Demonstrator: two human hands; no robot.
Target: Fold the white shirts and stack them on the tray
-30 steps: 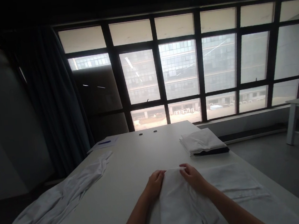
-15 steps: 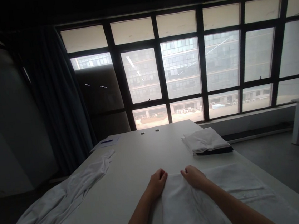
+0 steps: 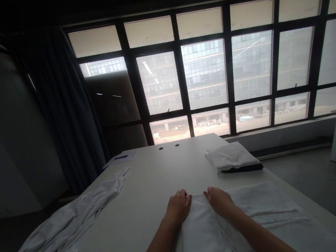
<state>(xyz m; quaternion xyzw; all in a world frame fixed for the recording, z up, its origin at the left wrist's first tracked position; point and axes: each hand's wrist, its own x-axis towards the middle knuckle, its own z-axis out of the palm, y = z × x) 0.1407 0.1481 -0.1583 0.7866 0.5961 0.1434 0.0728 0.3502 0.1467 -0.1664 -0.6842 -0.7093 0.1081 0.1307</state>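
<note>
A white cloth (image 3: 200, 231) lies partly folded on the white table in front of me, with its right part spread flat beneath my right forearm. My left hand (image 3: 179, 206) grips the far left corner of the folded strip, fingers curled in. At the far edge of the same strip, a short way to the right, my right hand (image 3: 219, 199) pinches the fabric between thumb and fingers. Between the two hands the far edge runs fairly straight. Loose creases show along the strip's right side, near my right wrist.
A folded white stack (image 3: 232, 156) with a dark piece (image 3: 245, 168) under it sits at the back right. Crumpled white fabric (image 3: 75, 217) runs along the left edge of the table (image 3: 149, 176). Paper with a pen (image 3: 121, 157) lies at the back left, before the windows.
My left hand has shifted slightly right along the cloth's far edge, closer to my right hand. The right hand keeps its grip in nearly the same place.
</note>
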